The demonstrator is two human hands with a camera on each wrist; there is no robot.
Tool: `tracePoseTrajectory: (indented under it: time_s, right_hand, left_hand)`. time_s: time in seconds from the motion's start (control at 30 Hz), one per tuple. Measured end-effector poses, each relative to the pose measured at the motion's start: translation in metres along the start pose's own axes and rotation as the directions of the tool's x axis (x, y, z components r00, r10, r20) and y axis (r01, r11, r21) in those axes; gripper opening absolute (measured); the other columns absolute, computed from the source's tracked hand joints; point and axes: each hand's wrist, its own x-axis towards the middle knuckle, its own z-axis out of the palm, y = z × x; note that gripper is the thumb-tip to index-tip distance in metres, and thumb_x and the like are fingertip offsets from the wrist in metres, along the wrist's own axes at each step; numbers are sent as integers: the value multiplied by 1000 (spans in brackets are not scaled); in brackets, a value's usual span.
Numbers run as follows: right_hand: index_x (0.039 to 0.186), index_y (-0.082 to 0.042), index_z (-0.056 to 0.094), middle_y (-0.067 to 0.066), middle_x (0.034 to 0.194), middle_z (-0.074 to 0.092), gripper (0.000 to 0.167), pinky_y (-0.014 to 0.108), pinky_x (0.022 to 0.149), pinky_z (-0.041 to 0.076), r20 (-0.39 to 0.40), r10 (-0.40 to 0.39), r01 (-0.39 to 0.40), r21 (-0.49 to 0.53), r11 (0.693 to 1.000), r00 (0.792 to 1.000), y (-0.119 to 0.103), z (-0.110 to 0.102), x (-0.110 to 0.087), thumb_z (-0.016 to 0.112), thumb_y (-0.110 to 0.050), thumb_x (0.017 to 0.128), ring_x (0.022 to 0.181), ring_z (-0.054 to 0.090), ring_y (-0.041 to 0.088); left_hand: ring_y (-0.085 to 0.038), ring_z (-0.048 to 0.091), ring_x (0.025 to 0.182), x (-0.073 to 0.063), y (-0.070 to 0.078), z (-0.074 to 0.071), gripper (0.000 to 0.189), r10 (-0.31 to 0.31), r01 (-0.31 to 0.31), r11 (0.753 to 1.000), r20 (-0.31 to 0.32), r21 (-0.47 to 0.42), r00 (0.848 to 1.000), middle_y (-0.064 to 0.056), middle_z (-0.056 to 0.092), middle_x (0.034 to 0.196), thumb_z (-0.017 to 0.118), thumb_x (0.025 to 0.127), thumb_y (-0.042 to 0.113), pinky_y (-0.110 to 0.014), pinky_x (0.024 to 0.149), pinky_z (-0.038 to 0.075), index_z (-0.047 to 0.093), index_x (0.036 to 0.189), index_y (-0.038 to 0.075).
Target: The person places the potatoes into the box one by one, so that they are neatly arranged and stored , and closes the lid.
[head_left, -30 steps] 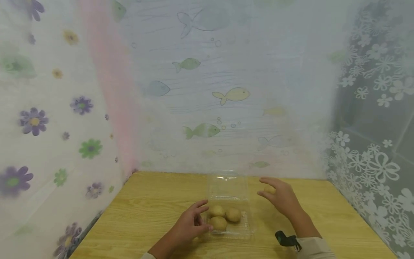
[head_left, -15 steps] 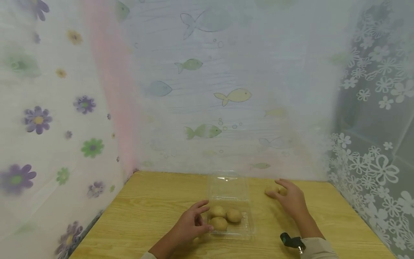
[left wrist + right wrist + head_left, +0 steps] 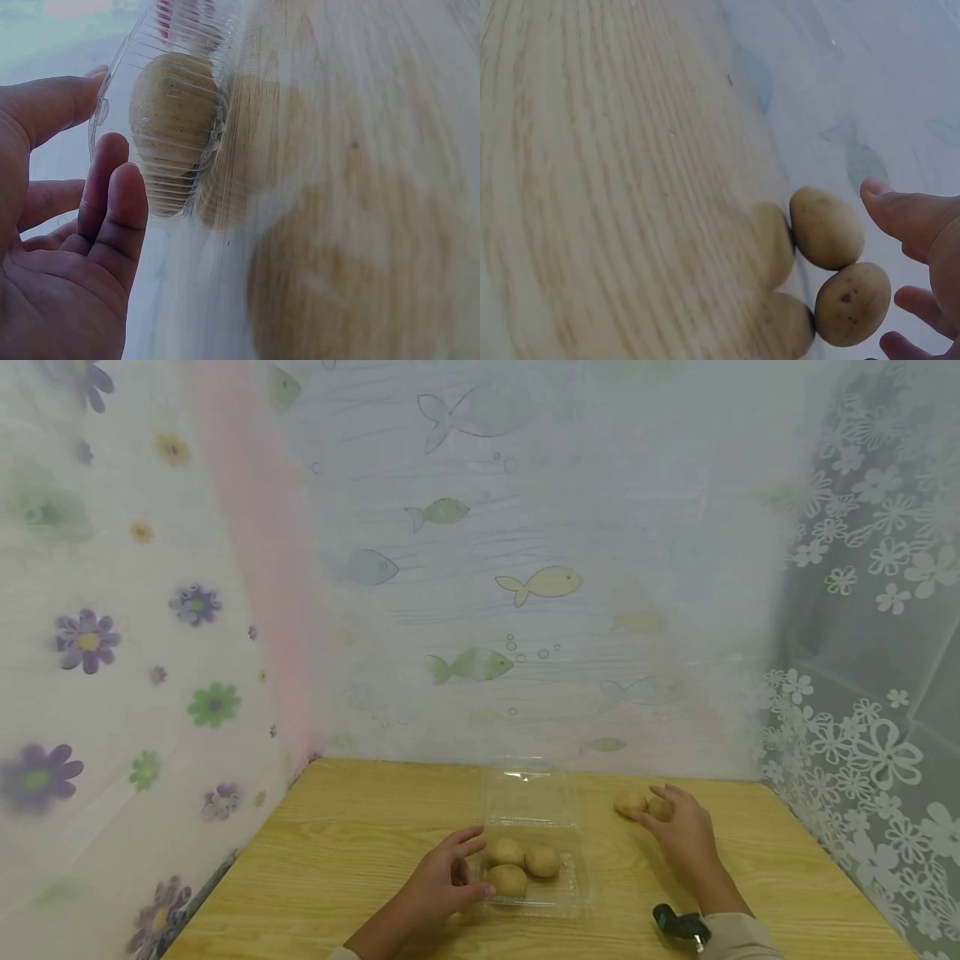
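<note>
A clear plastic clamshell box (image 3: 572, 881) stands on the table with its lid (image 3: 528, 793) raised at the back. Three potatoes (image 3: 542, 861) lie inside. My left hand (image 3: 442, 881) rests at the box's left side, its thumb touching the rim, fingers loosely bent; the left wrist view shows a potato (image 3: 174, 112) through the ribbed wall. Two more potatoes lie side by side at the back right: the left one (image 3: 628, 803) and the right one (image 3: 660, 808), which has dark spots (image 3: 853, 304). Around the right one my right hand (image 3: 686, 835) spreads thumb and fingers, with a gap in the right wrist view.
The wood-grain table (image 3: 360, 827) ends at a fish-patterned sheet (image 3: 480, 568) behind. Flowered sheets hang on the left and right. A small black device (image 3: 678, 922) sits by the right sleeve (image 3: 738, 937).
My right hand has moved right and slightly toward me, from beside the left potato to around the right one. Both potatoes there now show. My left hand and the box stay in place.
</note>
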Motion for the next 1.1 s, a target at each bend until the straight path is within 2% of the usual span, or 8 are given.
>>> tracePoseTrajectory:
  time_s: [0.4, 0.77, 1.1]
  right_hand:
    - [153, 3, 45, 33, 158, 37, 78, 71, 114, 31, 72, 49, -52, 37, 998, 996, 4, 5, -4, 77, -36, 94, 145, 30, 57]
    - [151, 5, 46, 35, 158, 35, 72, 72, 115, 29, 62, 30, -31, 30, 999, 998, 9, 8, -2, 79, -23, 92, 144, 30, 58]
    - [149, 2, 50, 35, 156, 37, 68, 75, 113, 27, 63, 50, -53, 44, 998, 997, 12, 9, -1, 79, -20, 92, 144, 29, 60]
  left_hand:
    - [-4, 63, 81, 1, -6, 0, 76, 7, -8, 1000, 17, 24, 1000, -17, 34, 166, 81, 92, 25, -21, 73, 57, 46, 152, -6]
    - [-5, 62, 81, 0, -5, 1, 76, -9, 8, 1000, 11, 21, 1000, -16, 34, 166, 82, 92, 25, -21, 74, 57, 46, 152, -5]
    - [-5, 62, 81, 0, -5, 1, 75, -12, 12, 1000, 11, 11, 1000, -15, 34, 166, 82, 92, 24, -21, 74, 57, 47, 152, -5]
